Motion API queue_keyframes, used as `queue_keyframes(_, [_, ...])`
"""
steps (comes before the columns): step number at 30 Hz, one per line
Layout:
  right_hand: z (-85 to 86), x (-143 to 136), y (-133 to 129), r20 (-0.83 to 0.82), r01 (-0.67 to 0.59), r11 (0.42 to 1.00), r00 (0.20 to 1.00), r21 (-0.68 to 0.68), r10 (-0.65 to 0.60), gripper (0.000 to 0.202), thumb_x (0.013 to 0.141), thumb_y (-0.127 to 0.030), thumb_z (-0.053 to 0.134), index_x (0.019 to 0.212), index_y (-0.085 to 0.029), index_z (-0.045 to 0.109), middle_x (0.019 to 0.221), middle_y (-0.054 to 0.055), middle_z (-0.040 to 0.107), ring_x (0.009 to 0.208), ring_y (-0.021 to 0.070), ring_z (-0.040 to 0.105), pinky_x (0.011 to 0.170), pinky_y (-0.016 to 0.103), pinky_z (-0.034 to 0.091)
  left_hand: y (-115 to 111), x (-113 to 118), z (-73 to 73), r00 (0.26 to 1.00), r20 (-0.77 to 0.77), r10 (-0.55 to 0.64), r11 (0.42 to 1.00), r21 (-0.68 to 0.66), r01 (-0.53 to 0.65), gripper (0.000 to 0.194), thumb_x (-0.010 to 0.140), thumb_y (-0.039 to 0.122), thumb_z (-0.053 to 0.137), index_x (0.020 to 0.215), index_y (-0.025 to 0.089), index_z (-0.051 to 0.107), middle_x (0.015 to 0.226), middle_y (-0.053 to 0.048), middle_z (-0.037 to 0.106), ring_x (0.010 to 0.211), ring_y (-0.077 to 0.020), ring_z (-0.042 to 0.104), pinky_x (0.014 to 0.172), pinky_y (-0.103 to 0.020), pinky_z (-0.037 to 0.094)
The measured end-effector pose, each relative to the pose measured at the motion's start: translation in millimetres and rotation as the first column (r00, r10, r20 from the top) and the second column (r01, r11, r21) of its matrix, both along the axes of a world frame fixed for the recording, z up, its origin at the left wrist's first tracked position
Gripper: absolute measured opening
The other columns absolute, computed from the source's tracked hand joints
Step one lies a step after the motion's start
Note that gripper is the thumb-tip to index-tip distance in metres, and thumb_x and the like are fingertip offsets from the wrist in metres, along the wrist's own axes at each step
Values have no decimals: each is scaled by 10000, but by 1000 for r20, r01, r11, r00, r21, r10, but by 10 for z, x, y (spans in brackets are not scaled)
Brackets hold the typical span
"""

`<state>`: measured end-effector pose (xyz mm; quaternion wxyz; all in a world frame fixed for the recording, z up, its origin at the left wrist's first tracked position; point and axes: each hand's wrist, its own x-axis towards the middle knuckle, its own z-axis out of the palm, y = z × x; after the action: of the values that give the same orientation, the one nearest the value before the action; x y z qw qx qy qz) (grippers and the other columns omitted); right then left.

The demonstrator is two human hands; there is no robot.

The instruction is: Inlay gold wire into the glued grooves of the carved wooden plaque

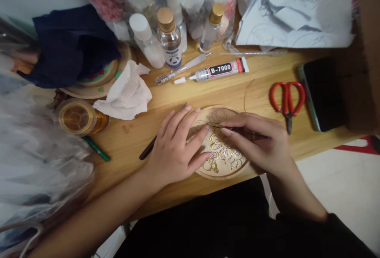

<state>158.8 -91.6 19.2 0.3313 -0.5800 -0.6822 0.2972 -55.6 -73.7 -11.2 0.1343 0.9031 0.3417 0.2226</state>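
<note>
A round wooden disc [225, 175] with a raised rim lies near the table's front edge. Gold wire outlines [227, 151] form petal shapes on its lower part, and pencil lines show near its top. My left hand [176, 145] rests at the disc's left side, fingers spread, fingertips on the surface. Pinched between thumb and fingers of my right hand [255, 137] are dark tweezers [216, 124], their tips over the upper middle of the disc. Whether the tips hold wire is too small to tell. A dark pen [147, 148] lies partly under my left hand.
Behind the disc lie a glue tube [219, 70] and a clear pen [184, 68], with bottles [170, 38] beyond. Red-handled pliers [287, 101] and a phone [322, 93] are right. Left are a tissue [127, 93], a wire spool [77, 117] and a green pen [97, 148].
</note>
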Motion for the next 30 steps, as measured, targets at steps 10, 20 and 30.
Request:
queue_keyframes(10, [-24,-34,-1,19,4,1000,1000,14,-4,53,857,-222,683,895,-204,716,869,27,761,751,137,701,661,271,571,10,10,9,1000,-2,13,999,53,-13,419,888,404,594,1174,97,604,1361,-231,509,1321,-376,451,1071,-562,411])
queue_keyframes(20, [-26,-38,-1,26,-5,999,1000,37,5,33,853,-201,686,879,-193,703,837,24,754,743,128,695,665,259,567,8,3,9,1000,-4,15,999,37,-14,404,887,399,594,1166,107,600,1364,-230,507,1324,-375,447,1071,-571,408])
queue_keyframes(30, [-57,-20,22,8,-50,996,999,69,50,37,850,-187,690,884,-175,696,837,37,750,748,122,696,666,239,566,8,6,-1,1000,8,-2,1000,24,1,408,882,380,609,1173,95,609,1381,-238,479,1333,-396,430,1061,-590,408])
